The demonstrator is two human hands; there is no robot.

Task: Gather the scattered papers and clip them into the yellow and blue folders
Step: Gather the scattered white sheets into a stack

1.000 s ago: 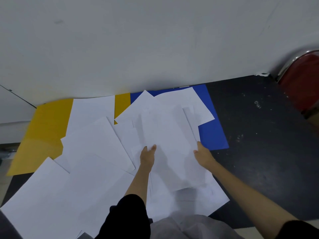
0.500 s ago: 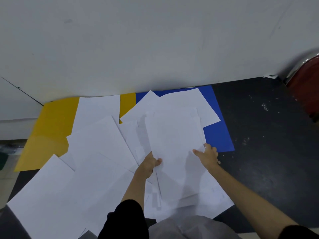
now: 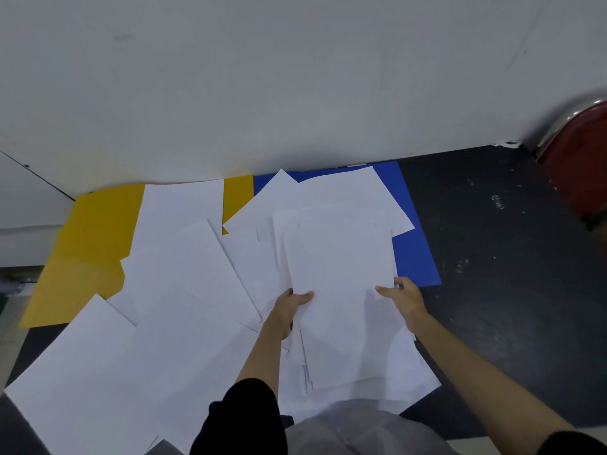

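Both hands are now closing in on a small stack of papers (image 3: 338, 290) from its two sides, where a second ago they were lying flatter and further apart on loose sheets. The left hand (image 3: 289, 307) is gripping the stack's left edge, thumb lying on top of the top sheet and fingers tucked underneath; its grip is closed round the paper. The right hand (image 3: 402, 298) is pressing against the right edge with its thumb stretched across the top sheet and the fingers curling behind the edge, so this grip too seems to be holding the stack, though how far the fingers reach under it is hidden.

The sheets between the hands are lining up more squarely than before: several edges that were fanning out are now drawing together into one pile, with a few still showing staggered along the left and lower sides. The pile is lying over the middle of the spread, its far end reaching over the blue folder (image 3: 414, 257).

The rest of the scattered papers (image 3: 164, 323) are still lying loose to the left, overlapping each other and covering much of the yellow folder (image 3: 88, 244). Both folders are lying flat against the foot of the wall (image 3: 295, 77) on the dark surface (image 3: 492, 274).

Judging from this, the gathering is only beginning: one bundle is being squared up, most sheets are waiting, and nothing is clipped into either folder yet.
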